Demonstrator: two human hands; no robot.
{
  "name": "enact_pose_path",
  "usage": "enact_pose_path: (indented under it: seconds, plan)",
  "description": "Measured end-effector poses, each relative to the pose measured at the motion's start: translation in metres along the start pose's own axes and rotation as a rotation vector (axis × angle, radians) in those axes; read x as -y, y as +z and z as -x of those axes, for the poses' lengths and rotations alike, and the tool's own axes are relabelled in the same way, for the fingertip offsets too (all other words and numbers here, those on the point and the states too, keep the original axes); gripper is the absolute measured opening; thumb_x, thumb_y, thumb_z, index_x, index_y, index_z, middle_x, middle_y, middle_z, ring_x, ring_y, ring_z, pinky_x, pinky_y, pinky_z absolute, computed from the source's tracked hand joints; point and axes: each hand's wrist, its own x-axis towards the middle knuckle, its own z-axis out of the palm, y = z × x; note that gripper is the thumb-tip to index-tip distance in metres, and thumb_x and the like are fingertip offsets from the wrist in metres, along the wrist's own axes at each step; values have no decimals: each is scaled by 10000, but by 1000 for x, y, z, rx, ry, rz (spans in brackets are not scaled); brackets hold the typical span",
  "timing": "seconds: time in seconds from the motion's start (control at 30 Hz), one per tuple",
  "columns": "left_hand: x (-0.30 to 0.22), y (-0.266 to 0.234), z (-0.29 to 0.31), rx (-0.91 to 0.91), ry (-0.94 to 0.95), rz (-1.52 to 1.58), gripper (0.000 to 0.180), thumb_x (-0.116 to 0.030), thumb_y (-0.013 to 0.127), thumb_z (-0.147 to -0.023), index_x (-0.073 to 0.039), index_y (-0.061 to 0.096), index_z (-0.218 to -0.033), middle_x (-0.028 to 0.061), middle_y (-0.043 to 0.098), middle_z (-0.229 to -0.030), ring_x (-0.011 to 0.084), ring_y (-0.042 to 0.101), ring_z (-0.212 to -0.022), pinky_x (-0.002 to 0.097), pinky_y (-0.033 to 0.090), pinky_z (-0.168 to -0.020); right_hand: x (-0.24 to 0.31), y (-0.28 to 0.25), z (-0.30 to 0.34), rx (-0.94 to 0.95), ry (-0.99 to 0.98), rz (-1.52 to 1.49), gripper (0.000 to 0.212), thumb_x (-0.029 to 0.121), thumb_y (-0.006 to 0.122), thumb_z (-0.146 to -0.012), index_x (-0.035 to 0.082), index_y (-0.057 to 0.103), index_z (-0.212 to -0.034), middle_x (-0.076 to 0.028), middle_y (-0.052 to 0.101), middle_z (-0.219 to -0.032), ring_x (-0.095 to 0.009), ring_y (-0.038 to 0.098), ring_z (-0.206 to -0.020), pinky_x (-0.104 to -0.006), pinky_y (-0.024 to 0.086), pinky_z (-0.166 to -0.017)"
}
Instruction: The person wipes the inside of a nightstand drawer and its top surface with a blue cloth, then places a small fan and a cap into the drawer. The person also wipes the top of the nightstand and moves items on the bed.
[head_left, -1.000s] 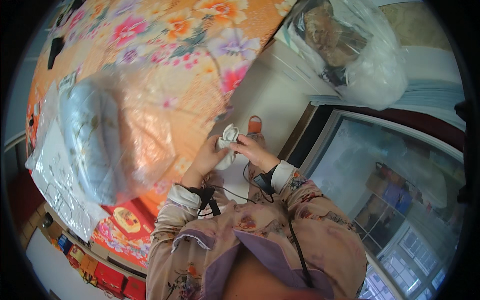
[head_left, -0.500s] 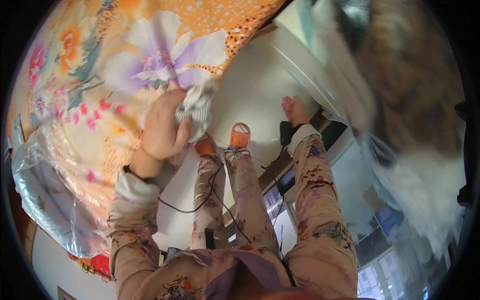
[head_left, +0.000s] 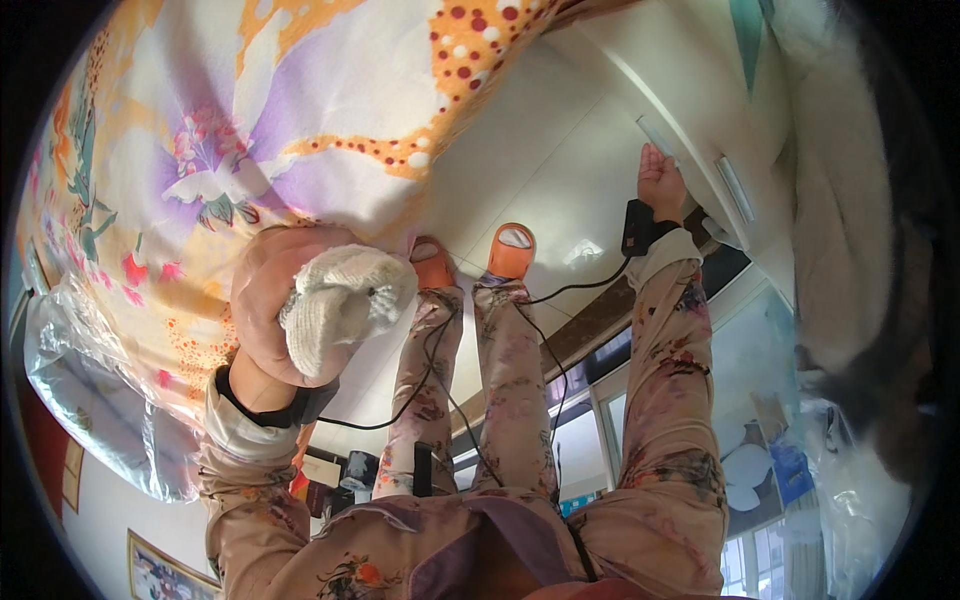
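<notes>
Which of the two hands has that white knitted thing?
The left hand, its fingers around the white knitted bundle; the right hand, out to the side, holds nothing visible.

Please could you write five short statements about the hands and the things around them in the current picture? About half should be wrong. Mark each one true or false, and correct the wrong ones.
1. The left hand holds a white knitted bundle. True.
2. The right hand holds a second knitted bundle. False: no held thing shows there; the hand is close to a handle of the white cabinet.
3. Both slippers are orange. True.
4. The bedcover is plain blue. False: it has large flowers and spots.
5. Clear plastic wrapping shows at the left of the picture. True.
</notes>
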Motion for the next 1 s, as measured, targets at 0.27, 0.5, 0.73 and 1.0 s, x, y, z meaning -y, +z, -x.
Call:
enact_pose_path:
  seconds: [0.27, 0.5, 0.73, 1.0]
  plan:
    - [7, 1, 4, 3, 54, 10, 432, -149, 711, -702, 7, 541, -1068, 167, 642, -933, 302, 634, -781, 364, 505, -698, -36, -50, 69, 39, 87, 180, 223, 40, 395, -955, -58, 449, -1148, -169, 595, -1038, -254, 615, -911, -421, 495, -948]
    - [-34, 28, -14, 202, 109, 127, 446, -66, 657, -616, 27, 589, -1047, 191, 613, -985, 333, 609, -873, 380, 491, -762, -18, 51, 227, 600, 133, 718, 541, 339, 496, -947, 12, 349, -1353, -179, 462, -1301, -281, 506, -1166, -376, 412, -990]
    - [-54, 53, -54, 243, -15, 172, 713, -17, 672, -692, 49, 367, -1333, 233, 438, -1289, 404, 428, -1211, 459, 374, -997, 22, 126, 284, 837, 37, 854, 581, 112, 680, -826, 1, 384, -1314, -38, 508, -1206, -126, 490, -1100, -287, 398, -947]
    - [-7, -28, -12, 131, -18, -582, 572, -271, 561, -835, -9, 450, -1331, 183, 393, -1416, 357, 311, -1348, 491, 154, -1115, -10, 150, 144, 612, -1264, 1681, 441, 60, 600, -750, 119, 568, -1187, -164, 489, -1136, -358, 454, -1071, -437, 382, -921]
